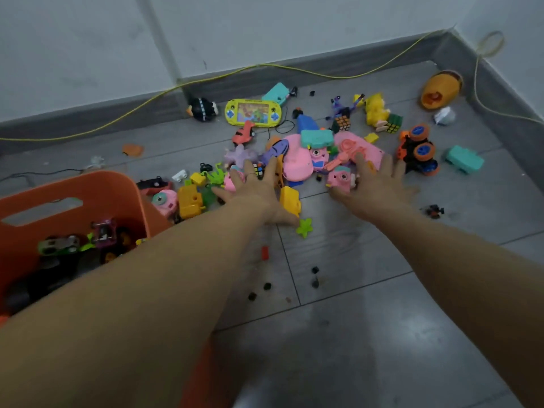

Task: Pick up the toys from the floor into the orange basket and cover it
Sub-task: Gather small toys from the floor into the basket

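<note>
An orange basket stands at the left and holds a few toy cars. A heap of toys lies on the grey floor ahead. My left hand is spread flat, fingers apart, over toys near a yellow block and a small cube puzzle. My right hand is spread beside a pink toy camera. Neither hand grips anything. Farther back lie a yellow handheld game, a pink case and an orange-and-blue monster truck.
An orange egg-shaped shell sits in the far right corner. A yellow cord runs along the grey skirting. Small black bits and a green star dot the floor near my arms. An orange piece shows under my left arm.
</note>
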`<action>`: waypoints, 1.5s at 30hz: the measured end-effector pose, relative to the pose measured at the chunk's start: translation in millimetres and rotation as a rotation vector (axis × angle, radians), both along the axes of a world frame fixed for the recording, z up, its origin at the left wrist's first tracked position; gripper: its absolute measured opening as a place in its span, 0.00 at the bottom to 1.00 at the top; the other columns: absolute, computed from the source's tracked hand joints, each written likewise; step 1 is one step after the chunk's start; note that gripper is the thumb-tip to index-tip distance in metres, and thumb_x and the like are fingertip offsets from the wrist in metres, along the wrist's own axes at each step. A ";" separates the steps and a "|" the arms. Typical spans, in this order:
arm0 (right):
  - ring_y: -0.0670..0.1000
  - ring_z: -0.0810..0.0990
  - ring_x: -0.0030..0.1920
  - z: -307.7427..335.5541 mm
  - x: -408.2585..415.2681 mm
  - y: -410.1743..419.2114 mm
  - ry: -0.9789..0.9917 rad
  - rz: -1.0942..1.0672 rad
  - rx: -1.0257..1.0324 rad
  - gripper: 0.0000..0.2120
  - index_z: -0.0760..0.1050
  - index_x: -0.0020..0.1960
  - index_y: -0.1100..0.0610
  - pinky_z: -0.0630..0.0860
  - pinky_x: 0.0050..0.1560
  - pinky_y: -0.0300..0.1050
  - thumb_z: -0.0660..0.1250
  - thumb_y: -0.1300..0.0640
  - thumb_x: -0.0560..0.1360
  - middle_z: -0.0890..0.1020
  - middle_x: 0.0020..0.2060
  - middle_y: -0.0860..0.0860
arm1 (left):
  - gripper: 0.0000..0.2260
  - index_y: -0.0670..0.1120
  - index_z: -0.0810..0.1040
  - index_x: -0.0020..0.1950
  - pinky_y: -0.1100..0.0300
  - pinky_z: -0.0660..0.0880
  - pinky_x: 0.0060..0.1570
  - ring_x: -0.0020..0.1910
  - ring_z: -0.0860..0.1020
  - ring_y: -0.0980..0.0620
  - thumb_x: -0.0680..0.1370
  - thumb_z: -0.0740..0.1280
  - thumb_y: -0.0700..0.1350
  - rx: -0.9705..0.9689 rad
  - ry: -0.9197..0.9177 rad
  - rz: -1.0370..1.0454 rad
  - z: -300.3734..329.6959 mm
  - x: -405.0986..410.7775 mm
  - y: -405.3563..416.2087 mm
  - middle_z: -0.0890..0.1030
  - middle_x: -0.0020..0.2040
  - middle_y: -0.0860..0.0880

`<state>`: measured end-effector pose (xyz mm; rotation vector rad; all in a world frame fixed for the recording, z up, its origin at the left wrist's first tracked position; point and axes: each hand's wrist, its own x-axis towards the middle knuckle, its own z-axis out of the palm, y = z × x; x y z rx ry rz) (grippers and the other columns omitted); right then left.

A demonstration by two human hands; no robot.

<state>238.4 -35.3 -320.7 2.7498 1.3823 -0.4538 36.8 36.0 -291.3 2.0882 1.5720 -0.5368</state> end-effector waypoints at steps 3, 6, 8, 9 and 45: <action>0.65 0.43 0.78 -14.8 19.3 4.8 0.077 -0.127 -0.020 0.45 0.44 0.78 0.38 0.55 0.68 0.76 0.60 0.26 0.70 0.42 0.79 0.55 | 0.62 0.65 0.31 0.75 0.21 0.45 0.62 0.75 0.34 0.33 0.57 0.72 0.74 0.003 0.029 0.015 -15.7 1.9 16.6 0.31 0.78 0.46; 0.68 0.49 0.77 -29.6 19.7 5.8 0.206 -0.187 0.058 0.45 0.45 0.79 0.38 0.56 0.72 0.66 0.62 0.27 0.70 0.44 0.79 0.58 | 0.60 0.67 0.34 0.75 0.26 0.46 0.67 0.73 0.31 0.31 0.57 0.72 0.75 -0.055 -0.022 0.050 -28.4 2.7 20.6 0.30 0.77 0.43; 0.68 0.53 0.75 -36.8 15.4 9.7 0.155 -0.099 0.085 0.45 0.46 0.78 0.38 0.59 0.71 0.64 0.62 0.26 0.69 0.48 0.78 0.58 | 0.58 0.67 0.38 0.76 0.26 0.46 0.68 0.72 0.30 0.30 0.58 0.72 0.73 -0.043 -0.071 0.047 -35.0 6.8 20.3 0.31 0.77 0.41; 0.68 0.54 0.74 -38.7 13.9 12.2 0.117 -0.045 0.081 0.45 0.46 0.78 0.38 0.60 0.70 0.64 0.61 0.25 0.69 0.50 0.77 0.58 | 0.56 0.67 0.41 0.76 0.26 0.47 0.68 0.73 0.30 0.30 0.58 0.73 0.72 -0.034 -0.095 0.043 -37.0 7.9 20.6 0.32 0.77 0.41; 0.58 0.76 0.44 12.2 -31.4 -29.6 0.418 -0.083 -0.228 0.40 0.70 0.64 0.56 0.82 0.28 0.51 0.74 0.31 0.63 0.63 0.62 0.58 | 0.34 0.58 0.68 0.69 0.45 0.68 0.59 0.67 0.60 0.34 0.66 0.70 0.67 -0.055 0.063 -0.365 4.5 -23.3 -28.7 0.63 0.68 0.42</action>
